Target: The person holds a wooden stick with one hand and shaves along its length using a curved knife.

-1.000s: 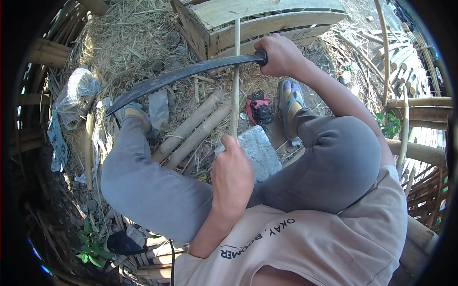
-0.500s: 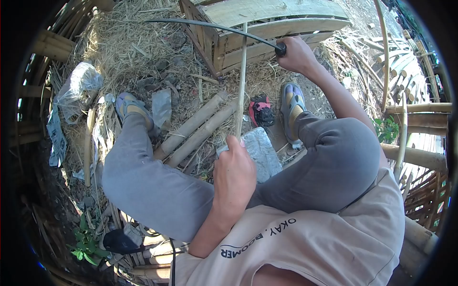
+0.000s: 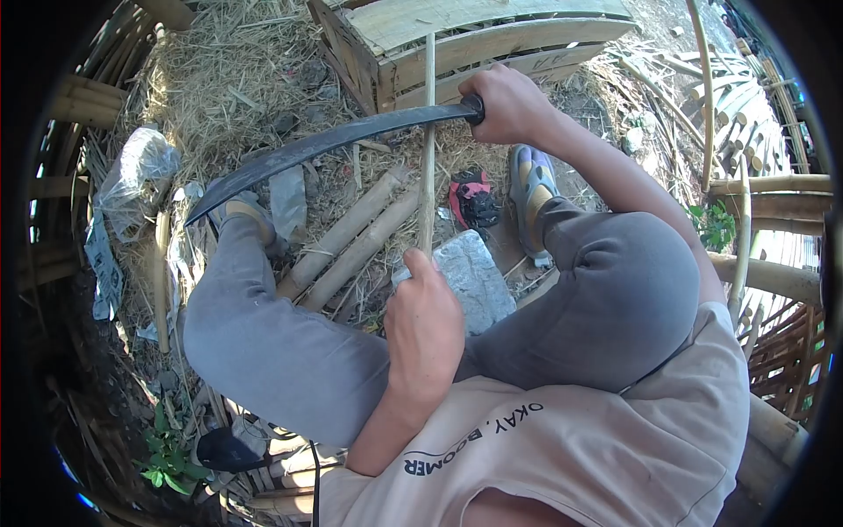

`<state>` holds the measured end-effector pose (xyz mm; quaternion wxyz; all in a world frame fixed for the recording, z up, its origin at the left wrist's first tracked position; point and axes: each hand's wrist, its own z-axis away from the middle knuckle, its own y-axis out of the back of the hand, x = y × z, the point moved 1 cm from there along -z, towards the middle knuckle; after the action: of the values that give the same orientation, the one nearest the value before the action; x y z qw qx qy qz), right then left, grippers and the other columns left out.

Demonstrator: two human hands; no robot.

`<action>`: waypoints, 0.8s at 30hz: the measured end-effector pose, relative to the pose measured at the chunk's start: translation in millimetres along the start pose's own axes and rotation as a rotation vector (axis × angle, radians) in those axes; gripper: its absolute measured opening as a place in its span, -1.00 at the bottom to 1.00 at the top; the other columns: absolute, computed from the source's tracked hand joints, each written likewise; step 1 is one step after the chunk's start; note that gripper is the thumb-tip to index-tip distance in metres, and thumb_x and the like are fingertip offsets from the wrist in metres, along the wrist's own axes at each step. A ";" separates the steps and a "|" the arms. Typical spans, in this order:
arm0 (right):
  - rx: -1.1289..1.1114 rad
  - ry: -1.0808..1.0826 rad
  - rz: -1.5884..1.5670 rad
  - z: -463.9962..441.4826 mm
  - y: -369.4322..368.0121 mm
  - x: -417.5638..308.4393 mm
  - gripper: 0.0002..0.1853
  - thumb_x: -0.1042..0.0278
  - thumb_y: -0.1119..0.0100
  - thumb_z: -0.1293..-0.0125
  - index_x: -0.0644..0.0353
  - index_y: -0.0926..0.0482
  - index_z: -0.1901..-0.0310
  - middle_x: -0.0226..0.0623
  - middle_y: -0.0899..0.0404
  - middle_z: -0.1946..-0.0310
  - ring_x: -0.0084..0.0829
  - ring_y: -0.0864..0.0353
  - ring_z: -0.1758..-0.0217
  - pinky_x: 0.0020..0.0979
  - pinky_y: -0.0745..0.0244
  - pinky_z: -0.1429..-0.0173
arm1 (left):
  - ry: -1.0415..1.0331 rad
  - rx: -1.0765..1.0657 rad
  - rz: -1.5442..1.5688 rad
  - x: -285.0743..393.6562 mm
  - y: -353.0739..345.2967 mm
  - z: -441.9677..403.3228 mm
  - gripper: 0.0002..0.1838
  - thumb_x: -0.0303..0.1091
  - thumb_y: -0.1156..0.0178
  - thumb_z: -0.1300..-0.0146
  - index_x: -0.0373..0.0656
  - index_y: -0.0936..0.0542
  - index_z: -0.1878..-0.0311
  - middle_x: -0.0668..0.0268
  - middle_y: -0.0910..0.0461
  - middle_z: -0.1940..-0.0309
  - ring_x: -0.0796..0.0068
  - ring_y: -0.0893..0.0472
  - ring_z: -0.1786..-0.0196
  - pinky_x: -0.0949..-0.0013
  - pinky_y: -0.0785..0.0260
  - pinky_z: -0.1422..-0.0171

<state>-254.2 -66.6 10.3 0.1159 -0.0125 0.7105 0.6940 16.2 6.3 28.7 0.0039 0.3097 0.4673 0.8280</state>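
Observation:
My left hand point(image 3: 425, 327) is closed around the lower end of a thin bamboo stick point(image 3: 428, 189), which points away from me. My right hand point(image 3: 511, 104) grips the dark handle of a long curved machete point(image 3: 325, 143). The blade reaches left across the stick, its flat side showing and its tip near my left foot. It looks to meet the stick partway up, but I cannot tell whether they touch. Below the stick, close to my left hand, lies a grey stone block point(image 3: 472, 285).
A wooden crate point(image 3: 492, 42) stands ahead. Two bamboo poles point(image 3: 356, 233) lie between my feet, near a red and black object point(image 3: 474, 200). Plastic sheeting point(image 3: 140, 176) is at left. Cut bamboo point(image 3: 746, 110) is piled at right, beside bamboo rails point(image 3: 768, 206).
The machete has swung toward me and turned, so its broad side now shows. My right hand has moved left, closer to the stick. My left hand keeps its hold, shifting slightly left.

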 end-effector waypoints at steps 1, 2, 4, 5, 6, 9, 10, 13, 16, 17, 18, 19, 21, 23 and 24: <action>0.011 -0.006 0.005 -3.0 -2.4 4.2 -0.75 0.35 -0.35 0.13 0.19 -0.75 0.33 -0.01 -0.70 0.43 0.03 -0.73 0.27 -0.06 -0.66 0.09 | -0.002 0.007 -0.015 0.0 1.4 1.1 -0.78 -0.37 0.06 -0.58 -0.42 -0.37 0.05 -0.19 -0.64 0.50 -0.23 -0.71 0.32 -0.10 -0.59 0.27; 0.026 -0.071 -0.013 -7.7 -2.6 14.5 -0.75 0.35 -0.34 0.12 0.19 -0.75 0.32 0.00 -0.71 0.42 0.03 -0.73 0.26 -0.07 -0.66 0.08 | -0.002 0.013 -0.032 -0.5 2.5 2.6 -0.78 -0.37 0.06 -0.58 -0.41 -0.37 0.06 -0.19 -0.63 0.50 -0.22 -0.71 0.32 -0.10 -0.59 0.28; 0.061 -0.197 -0.041 -13.3 2.6 42.0 -0.74 0.36 -0.32 0.11 0.20 -0.76 0.31 0.02 -0.71 0.41 0.04 -0.73 0.25 -0.07 -0.67 0.06 | -0.015 0.013 -0.001 0.8 2.8 3.5 -0.78 -0.38 0.07 -0.58 -0.41 -0.37 0.06 -0.19 -0.63 0.50 -0.23 -0.71 0.33 -0.11 -0.59 0.28; 0.095 -0.206 -0.098 -8.3 -2.2 46.7 -0.70 0.43 -0.25 0.05 0.34 -0.74 0.23 0.18 -0.69 0.34 0.07 -0.73 0.13 -0.11 -0.62 -0.05 | -0.025 0.011 0.013 1.7 3.0 3.9 -0.79 -0.38 0.07 -0.58 -0.40 -0.37 0.07 -0.18 -0.63 0.50 -0.24 -0.71 0.33 -0.11 -0.58 0.29; 0.109 -0.184 -0.121 -5.5 -7.7 47.6 -0.70 0.42 -0.25 0.04 0.35 -0.74 0.23 0.18 -0.69 0.34 0.08 -0.72 0.12 -0.10 -0.61 -0.07 | -0.031 -0.001 0.014 1.5 3.1 4.1 -0.79 -0.38 0.08 -0.58 -0.40 -0.37 0.07 -0.18 -0.63 0.50 -0.24 -0.71 0.33 -0.11 -0.58 0.29; 0.134 -0.132 -0.165 -2.2 -14.8 43.3 -0.69 0.40 -0.24 0.01 0.35 -0.73 0.22 0.14 -0.69 0.33 0.11 -0.70 0.10 -0.09 -0.59 -0.13 | -0.015 -0.021 0.048 -2.0 3.9 3.6 -0.78 -0.37 0.08 -0.58 -0.41 -0.38 0.08 -0.22 -0.62 0.49 -0.29 -0.68 0.32 -0.17 -0.52 0.28; 0.094 -0.127 -0.148 -1.8 -12.3 38.3 -0.70 0.40 -0.24 0.02 0.34 -0.74 0.22 0.12 -0.69 0.34 0.11 -0.70 0.11 -0.08 -0.59 -0.12 | 0.005 -0.020 0.081 -2.1 5.5 3.5 -0.77 -0.37 0.08 -0.57 -0.42 -0.39 0.08 -0.26 -0.60 0.48 -0.34 -0.65 0.31 -0.23 -0.47 0.27; 0.004 -0.090 -0.094 3.2 2.1 19.9 -0.69 0.41 -0.25 0.05 0.31 -0.74 0.23 0.09 -0.69 0.36 0.09 -0.71 0.13 -0.08 -0.61 -0.06 | 0.021 -0.027 0.104 -0.9 1.2 2.1 -0.76 -0.37 0.09 -0.57 -0.43 -0.38 0.07 -0.31 -0.58 0.47 -0.39 -0.63 0.29 -0.28 -0.42 0.25; -0.026 -0.032 -0.053 4.2 5.9 -0.5 -0.67 0.42 -0.26 0.12 0.29 -0.75 0.24 0.07 -0.68 0.39 0.06 -0.71 0.16 -0.08 -0.63 0.00 | 0.010 -0.044 0.034 1.6 -0.9 1.5 -0.78 -0.38 0.10 -0.58 -0.42 -0.36 0.06 -0.24 -0.62 0.47 -0.30 -0.68 0.31 -0.18 -0.53 0.26; -0.034 -0.050 -0.029 3.8 9.7 -5.0 -0.66 0.42 -0.27 0.15 0.28 -0.75 0.24 0.06 -0.69 0.39 0.05 -0.72 0.16 -0.08 -0.64 0.01 | 0.001 -0.052 0.002 2.5 -1.1 1.0 -0.78 -0.39 0.11 -0.59 -0.42 -0.35 0.05 -0.21 -0.63 0.47 -0.25 -0.70 0.32 -0.13 -0.58 0.27; -0.043 -0.070 -0.004 4.0 10.7 -6.9 -0.64 0.42 -0.28 0.17 0.27 -0.75 0.23 0.05 -0.69 0.40 0.05 -0.72 0.17 -0.08 -0.64 0.02 | 0.005 -0.057 -0.004 2.3 -1.5 0.8 -0.79 -0.39 0.11 -0.59 -0.42 -0.35 0.05 -0.21 -0.63 0.47 -0.25 -0.71 0.31 -0.13 -0.58 0.27; -0.044 -0.077 0.001 2.4 9.5 -5.7 -0.64 0.42 -0.29 0.18 0.27 -0.75 0.23 0.05 -0.69 0.39 0.04 -0.72 0.18 -0.08 -0.64 0.02 | 0.008 -0.060 -0.008 2.1 -1.9 0.4 -0.79 -0.40 0.11 -0.58 -0.42 -0.35 0.05 -0.21 -0.64 0.46 -0.24 -0.71 0.31 -0.12 -0.59 0.27; -0.045 -0.087 0.011 -3.9 6.1 -0.3 -0.63 0.42 -0.30 0.20 0.26 -0.76 0.24 0.03 -0.70 0.39 0.04 -0.73 0.19 -0.08 -0.64 0.03 | 0.015 -0.055 -0.009 1.6 -1.9 -0.1 -0.81 -0.42 0.11 -0.57 -0.43 -0.34 0.05 -0.22 -0.64 0.46 -0.24 -0.71 0.30 -0.12 -0.59 0.26; -0.003 -0.088 -0.032 -5.7 1.0 4.7 -0.66 0.41 -0.29 0.18 0.29 -0.74 0.27 0.04 -0.71 0.38 0.04 -0.73 0.20 -0.07 -0.64 0.03 | 0.021 -0.035 -0.005 1.3 -0.4 -1.0 -0.82 -0.44 0.10 -0.56 -0.43 -0.34 0.05 -0.22 -0.64 0.45 -0.25 -0.71 0.29 -0.12 -0.59 0.24; 0.020 -0.088 -0.053 -6.9 -0.6 8.1 -0.68 0.41 -0.29 0.17 0.30 -0.73 0.29 0.04 -0.71 0.38 0.05 -0.73 0.20 -0.07 -0.64 0.03 | 0.020 -0.015 0.001 0.6 -1.2 -0.6 -0.81 -0.43 0.10 -0.57 -0.42 -0.34 0.05 -0.25 -0.62 0.46 -0.29 -0.69 0.28 -0.17 -0.55 0.24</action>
<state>-263.0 -72.3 8.4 0.1655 0.0005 0.7111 0.6833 15.2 6.7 27.9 0.0010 0.3016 0.4610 0.8346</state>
